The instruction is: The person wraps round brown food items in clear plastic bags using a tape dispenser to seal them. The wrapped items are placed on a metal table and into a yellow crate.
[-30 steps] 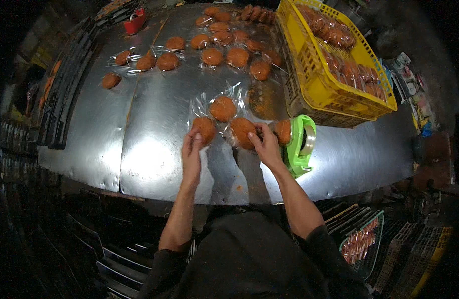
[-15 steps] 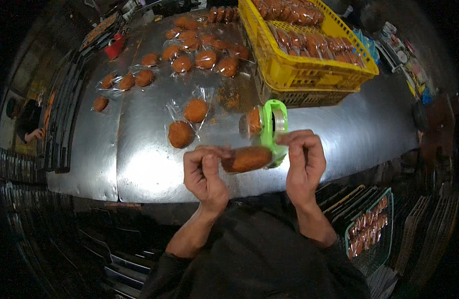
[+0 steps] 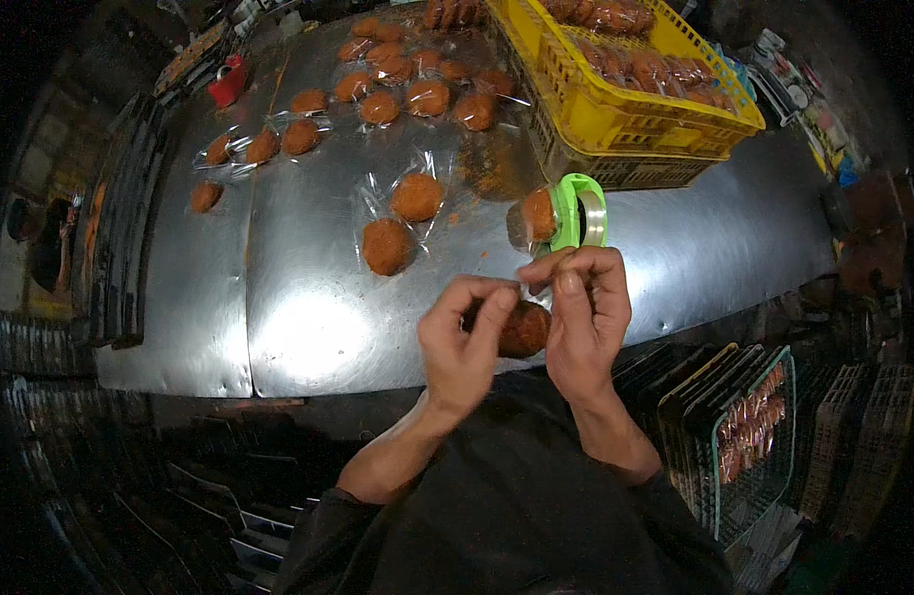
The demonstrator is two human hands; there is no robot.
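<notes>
A black top point(image 3: 506, 506) fills the lower middle. Its 2 sleeves point(image 3: 328, 531) leave the 2 hands point(image 3: 459, 342) bare.

Table point(image 3: 318, 288): sheet metal, smooth, glossy. Crate point(image 3: 640, 131): plastic, semi-gloss. Dispenser point(image 3: 567, 220): smooth plastic; tape point(image 3: 595, 220), glossy. Buns point(image 3: 386, 247): rough, matt, grainy. Wrappers point(image 3: 439, 165): clear plastic film, crinkled, glossy. Shirt point(image 3: 477, 496): dark cloth, matt.

Tabletop point(image 3: 303, 238): shiny silver sheet metal, seamed; clock read from its middle, 12 far.
12 o'clock: cluster of round brown film-wrapped buns point(image 3: 428, 97).
2 o'clock: lower yellow-brown slotted plastic crate point(image 3: 635, 173).
3 o'clock: bright-green plastic tape dispenser point(image 3: 566, 213), wrapped bun point(image 3: 536, 216) beside it.
9 o'clock: lone brown bun point(image 3: 206, 196).
10 o'clock: red plastic holder point(image 3: 226, 87).
</notes>
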